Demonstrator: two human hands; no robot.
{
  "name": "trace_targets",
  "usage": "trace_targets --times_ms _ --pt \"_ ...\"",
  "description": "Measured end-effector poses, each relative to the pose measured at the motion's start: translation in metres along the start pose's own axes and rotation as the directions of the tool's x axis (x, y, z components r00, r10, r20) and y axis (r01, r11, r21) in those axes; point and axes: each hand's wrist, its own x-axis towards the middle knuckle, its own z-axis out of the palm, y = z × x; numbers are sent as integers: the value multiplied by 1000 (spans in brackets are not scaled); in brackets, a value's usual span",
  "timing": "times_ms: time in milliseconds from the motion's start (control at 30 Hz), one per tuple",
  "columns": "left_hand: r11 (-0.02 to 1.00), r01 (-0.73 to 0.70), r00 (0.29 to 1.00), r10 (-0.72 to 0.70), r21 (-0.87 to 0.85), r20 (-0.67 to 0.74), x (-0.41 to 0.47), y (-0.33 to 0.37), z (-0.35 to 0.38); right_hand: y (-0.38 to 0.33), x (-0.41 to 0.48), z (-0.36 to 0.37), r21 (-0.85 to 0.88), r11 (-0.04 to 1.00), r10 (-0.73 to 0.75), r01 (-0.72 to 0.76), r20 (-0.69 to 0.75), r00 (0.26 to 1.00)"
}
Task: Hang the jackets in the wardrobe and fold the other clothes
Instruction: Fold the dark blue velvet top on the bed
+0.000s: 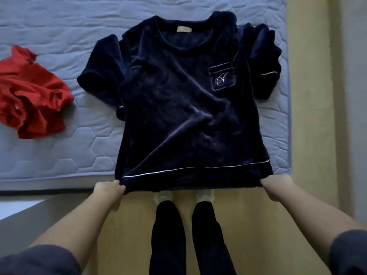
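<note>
A navy velvet top [178, 108] lies spread face-up on the bed [59, 155], neckline toward 12 o'clock, hem hanging over the mattress edge at 6. The left hand [110, 188] pinches the hem's 7 o'clock corner; the right hand [275, 185] pinches the 5 o'clock corner. A crumpled red garment [31, 96] lies at 9 o'clock, apart from the top.

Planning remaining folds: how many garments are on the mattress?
2: navy top spread flat, centre, hem gripped by left hand and right hand; crumpled red garment at left. More may lie outside view.
</note>
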Motion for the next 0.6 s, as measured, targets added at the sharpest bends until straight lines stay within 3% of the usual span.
trace_targets --times_ms 100,200,300,367,433,500,533,600 --pt "980 -16 988 -15 -198 -152 -4 -14 -24 -19 -10 -36 105 988 -87 113 -227 970" --pt "911 0 973 -96 -412 -212 -3 -36 -47 -46 -16 -86 218 956 -124 197 -311 942" --pt "731 24 944 -240 -682 -224 17 -72 -67 -79 -15 -144 346 890 -134 297 -424 896" --pt "484 -21 896 -379 -875 -232 44 -104 -83 -105 -8 -188 446 808 -111 385 -526 843" --pt "87 -151 863 -474 -985 -174 77 -137 -107 -131 3 -235 529 697 -57 484 -632 773" --pt "-314 -286 871 -479 -905 -109 108 -164 -133 -155 20 -283 574 553 19 604 -734 679" --pt "-429 -328 880 -462 -842 -107 125 -175 -144 -169 29 -306 575 481 53 663 -773 632" --pt "-549 -328 916 -385 -769 -116 153 -183 -157 -196 50 -347 569 354 105 742 -813 573"
